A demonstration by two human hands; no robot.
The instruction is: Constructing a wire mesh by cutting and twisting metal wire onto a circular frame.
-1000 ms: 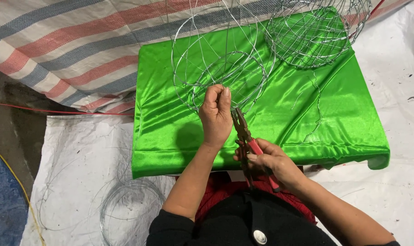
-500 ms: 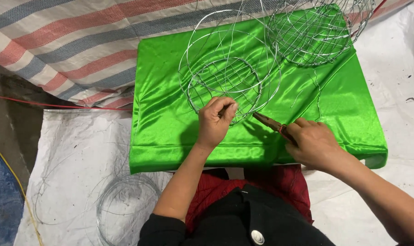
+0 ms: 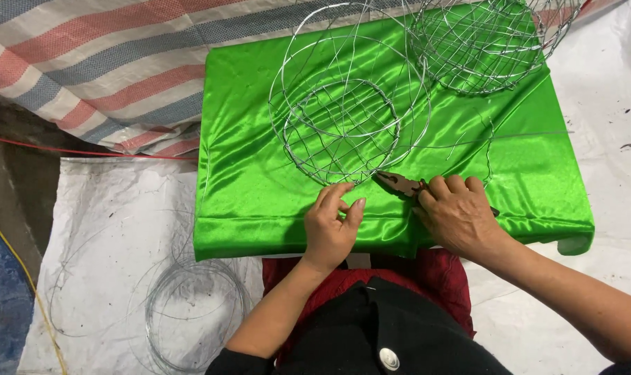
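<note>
Wire basket (image 3: 343,132) lies in the upper middle of the frame, on the green cloth (image 3: 260,187) that covers the desk. It is unfinished: a small inner ring with crossed wires and wider rings around it, and nothing is inside it. A second wire basket (image 3: 479,45), with a denser mesh, stands at the upper right edge of the cloth; it is also empty, and its rim touches or overlaps the outer ring of the first one, I cannot tell which.

The left hand (image 3: 333,226) is in the lower middle of the frame, with fingers curled and fingertips pinching at the near rim of the basket; whether a wire is really between them I cannot tell. The right hand (image 3: 458,215) is just to the right of it, closed around the handles of the pliers (image 3: 399,184), whose tip points to the near rim of the basket.

A coil of wire (image 3: 194,312) lies on the white sheet (image 3: 107,229) at the lower left. A striped tarp (image 3: 93,62) fills the upper left.

Compared with half a second ago, the left hand has moved lower and a little right, and the pliers now lie flatter and closer to the basket rim. The basket itself is almost in the same place.
</note>
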